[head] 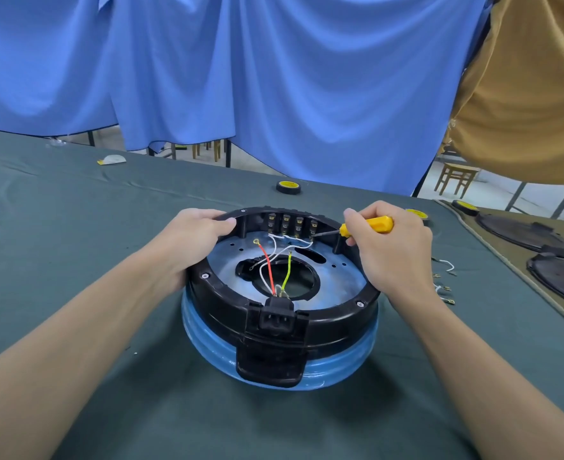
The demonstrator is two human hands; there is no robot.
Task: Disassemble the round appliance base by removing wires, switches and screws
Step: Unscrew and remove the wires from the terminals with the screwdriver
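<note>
- The round appliance base [333, 322], a black plastic ring on a blue lower body, stands on the dark green cloth [75, 244] of the table, in the middle of the view and open side up.
- The left hand [194, 240] grips the far-left rim of the ring, with the thumb lying on top of the rim and the fingers curled around the outside.
- The right hand [390, 257] pinches one yellow-handled screwdriver [373, 224] between thumb and fingers; its metal shaft points inward to the far inner wall.
- Four switches [285, 224] sit in a row on that wall, and the tip is at the rightmost one (I cannot tell if it touches a screw).
- Inside lie one red wire [267, 263], one yellow-green wire [286, 273] and some white wires [275, 247]; the two coloured ones run to the black power socket [275, 317] at the near side.
- Three screws [205, 276] show on the top of the ring.
- Three rolls of black tape [288, 187] with yellow cores lie behind the base, one partly hidden by the right hand.
- A few loose white wires [444, 265] with metal ends lie to the right of the base.
- Two dark round covers [529, 232] lie far right.
</note>
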